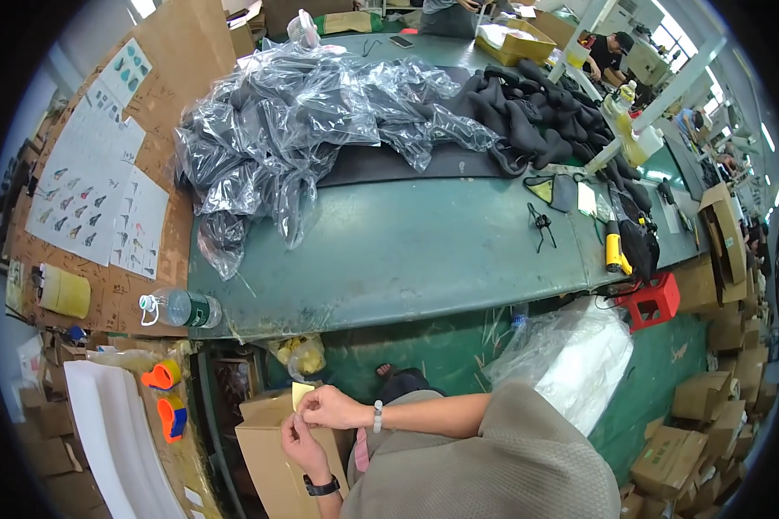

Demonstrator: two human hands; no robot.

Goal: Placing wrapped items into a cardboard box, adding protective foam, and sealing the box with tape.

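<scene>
Head view: you're bent low beside the long green worktable (pixel 389 251), both hands down at an open brown cardboard box (pixel 264 441) on the floor. Your right hand (pixel 329 406) and left hand (pixel 299 441) meet with fingertips pinched on a small pale yellow paper slip (pixel 302 394) above the box. The tabletop carries clear plastic bags (pixel 277 130), black neoprene pieces (pixel 537 112) and a yellow tool (pixel 613 246). Cartons (pixel 701 398) crowd the green floor.

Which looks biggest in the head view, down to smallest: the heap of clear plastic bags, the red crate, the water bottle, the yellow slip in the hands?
1. Heap of clear plastic bags
2. Water bottle and red crate: look alike, not ranked
3. Yellow slip, pinched by left hand and right hand; nearer the camera, still smallest
</scene>
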